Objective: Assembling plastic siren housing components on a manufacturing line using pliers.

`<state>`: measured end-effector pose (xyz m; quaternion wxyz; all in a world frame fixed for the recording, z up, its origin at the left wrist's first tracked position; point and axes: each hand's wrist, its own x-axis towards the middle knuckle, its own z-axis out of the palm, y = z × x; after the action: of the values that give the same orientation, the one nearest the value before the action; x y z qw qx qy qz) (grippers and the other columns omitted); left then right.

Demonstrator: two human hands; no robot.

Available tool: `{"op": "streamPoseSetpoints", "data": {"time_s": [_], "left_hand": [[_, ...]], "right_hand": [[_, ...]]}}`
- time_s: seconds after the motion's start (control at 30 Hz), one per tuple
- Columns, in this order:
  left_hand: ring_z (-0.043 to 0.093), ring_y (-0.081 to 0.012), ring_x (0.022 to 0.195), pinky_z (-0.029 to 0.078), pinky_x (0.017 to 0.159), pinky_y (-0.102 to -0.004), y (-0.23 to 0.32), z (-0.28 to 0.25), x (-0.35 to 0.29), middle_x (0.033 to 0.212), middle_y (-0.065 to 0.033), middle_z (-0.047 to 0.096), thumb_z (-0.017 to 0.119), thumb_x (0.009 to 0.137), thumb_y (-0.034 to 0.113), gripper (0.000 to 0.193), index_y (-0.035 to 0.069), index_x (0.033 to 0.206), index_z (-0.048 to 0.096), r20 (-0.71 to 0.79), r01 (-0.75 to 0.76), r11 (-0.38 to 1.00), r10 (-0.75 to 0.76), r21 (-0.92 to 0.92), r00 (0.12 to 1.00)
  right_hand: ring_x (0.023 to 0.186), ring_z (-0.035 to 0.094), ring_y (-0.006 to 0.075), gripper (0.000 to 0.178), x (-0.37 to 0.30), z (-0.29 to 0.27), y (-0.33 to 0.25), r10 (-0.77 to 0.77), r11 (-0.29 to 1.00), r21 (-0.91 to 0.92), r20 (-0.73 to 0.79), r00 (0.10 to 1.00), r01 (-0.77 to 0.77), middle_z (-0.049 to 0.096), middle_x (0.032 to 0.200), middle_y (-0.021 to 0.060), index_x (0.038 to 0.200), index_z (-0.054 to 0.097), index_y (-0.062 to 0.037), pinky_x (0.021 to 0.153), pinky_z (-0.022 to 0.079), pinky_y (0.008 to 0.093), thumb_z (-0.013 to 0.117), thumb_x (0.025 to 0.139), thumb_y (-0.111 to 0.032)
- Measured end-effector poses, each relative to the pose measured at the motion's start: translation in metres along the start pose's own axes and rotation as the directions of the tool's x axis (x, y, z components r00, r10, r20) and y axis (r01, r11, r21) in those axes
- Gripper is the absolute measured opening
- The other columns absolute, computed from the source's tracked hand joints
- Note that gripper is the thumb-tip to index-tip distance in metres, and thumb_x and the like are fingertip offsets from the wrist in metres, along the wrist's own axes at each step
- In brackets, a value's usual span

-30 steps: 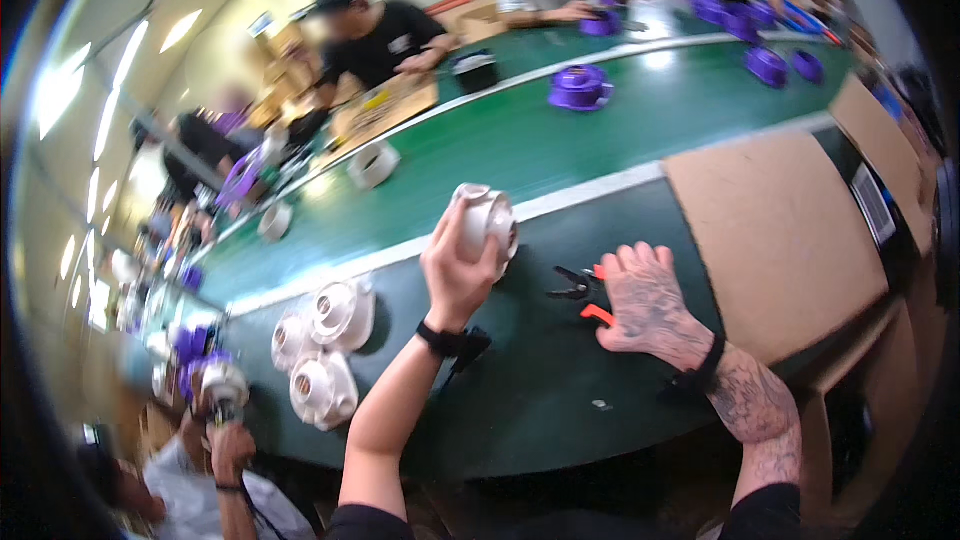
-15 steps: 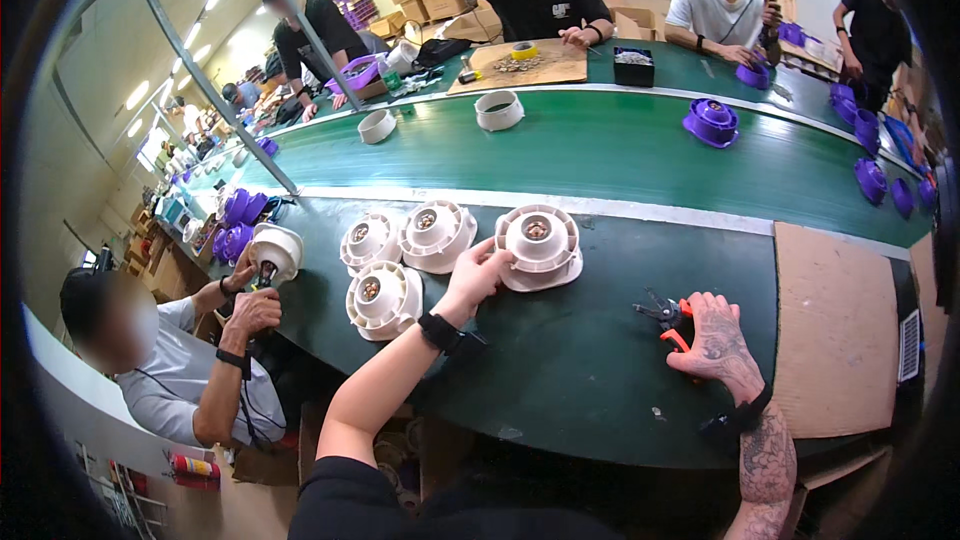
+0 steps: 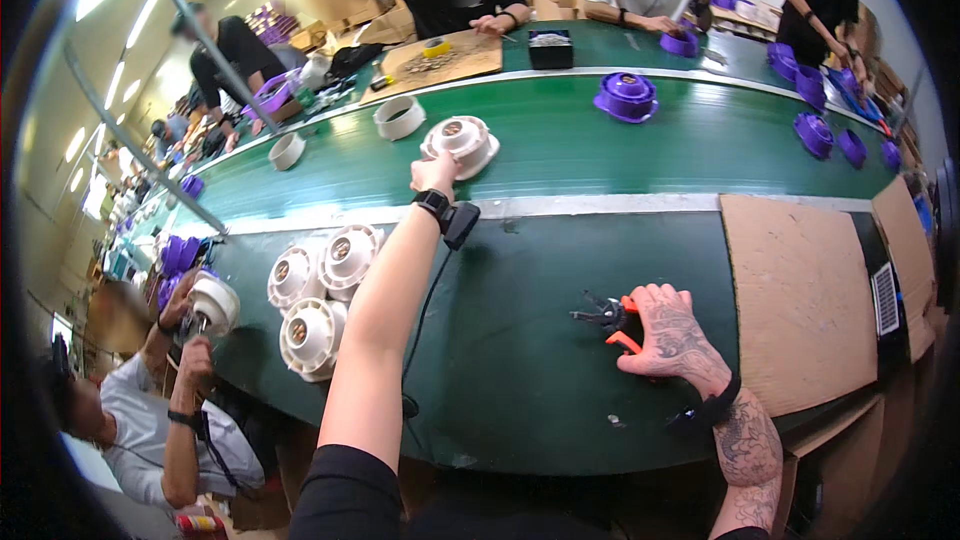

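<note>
With its arm stretched far forward, my left hand (image 3: 434, 176) grips the near edge of a white round plastic housing (image 3: 462, 143) over the green conveyor belt. Copper-coloured parts show in the housing's centre hub; whether its base rests on the belt I cannot tell. My right hand (image 3: 672, 332) is closed over the orange handles of a pair of pliers (image 3: 604, 314), low on the dark green table. Their dark jaws point left. Three more white housings (image 3: 312, 334) stand close together on the table, left of my left forearm.
The belt (image 3: 540, 160) runs across beyond a pale rail (image 3: 560, 204), carrying white rings (image 3: 399, 118) and purple housings (image 3: 626, 98). A cardboard sheet (image 3: 800, 300) lies at right. A co-worker (image 3: 165, 420) at left holds another white housing. Others work across the belt.
My left hand has carried a white housing from the table forward and left onto or over the belt. My right hand stays on the pliers. The view has shifted to the right.
</note>
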<state>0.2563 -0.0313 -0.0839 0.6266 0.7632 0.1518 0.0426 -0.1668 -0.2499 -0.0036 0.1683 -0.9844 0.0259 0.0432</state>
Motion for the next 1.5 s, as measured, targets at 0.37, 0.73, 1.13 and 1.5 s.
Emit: {"op": "streamPoseSetpoints", "data": {"time_s": [0.37,0.73,1.13,1.5], "left_hand": [[0.068,-0.0245,0.111,0.054,0.093,-0.0322,0.024,0.094,0.030,0.124,-0.0201,0.069,0.070,0.089,0.014,0.057,-0.003,0.139,0.050,0.463,-0.483,0.876,0.430,-0.006,0.775],[0.064,-0.0430,0.109,0.052,0.098,-0.0474,0.069,0.220,-0.054,0.114,-0.0243,0.068,0.083,0.077,0.034,0.061,0.013,0.128,0.058,0.641,-0.818,0.452,0.519,0.356,0.565],[0.058,-0.0260,0.115,0.056,0.087,-0.0525,0.061,0.075,-0.126,0.111,-0.0009,0.060,0.064,0.098,0.033,0.024,0.016,0.109,0.050,0.796,0.454,0.697,0.286,-0.555,0.533],[0.064,-0.0228,0.113,0.058,0.091,-0.0312,0.062,-0.023,-0.177,0.149,-0.0219,0.048,0.067,0.091,0.000,0.059,0.004,0.142,0.040,0.681,-0.095,0.825,0.519,-0.556,0.517]], "right_hand": [[0.098,0.052,0.0282,0.066,0.007,0.001,-0.005,-0.083,0.991,0.100,-0.041,0.996,0.087,0.056,0.101,0.0121,0.110,0.058,-0.0037,0.089,0.035,0.0413,0.076,0.061,-0.044],[0.100,0.054,0.0284,0.067,0.009,0.000,0.000,-0.081,0.979,0.183,-0.049,0.995,0.089,0.058,0.103,0.0111,0.114,0.059,-0.0027,0.091,0.036,0.0399,0.080,0.060,-0.037],[0.105,0.057,0.0321,0.066,0.010,0.005,0.002,-0.033,0.974,0.218,-0.120,0.992,0.059,0.061,0.107,0.0152,0.112,0.056,-0.0026,0.090,0.040,0.0436,0.078,0.062,-0.040],[0.100,0.051,0.0292,0.061,0.005,-0.018,-0.008,-0.012,0.999,0.031,-0.485,0.874,0.031,0.053,0.103,0.0103,0.107,0.055,-0.0061,0.088,0.037,0.0428,0.079,0.057,-0.031]]}}
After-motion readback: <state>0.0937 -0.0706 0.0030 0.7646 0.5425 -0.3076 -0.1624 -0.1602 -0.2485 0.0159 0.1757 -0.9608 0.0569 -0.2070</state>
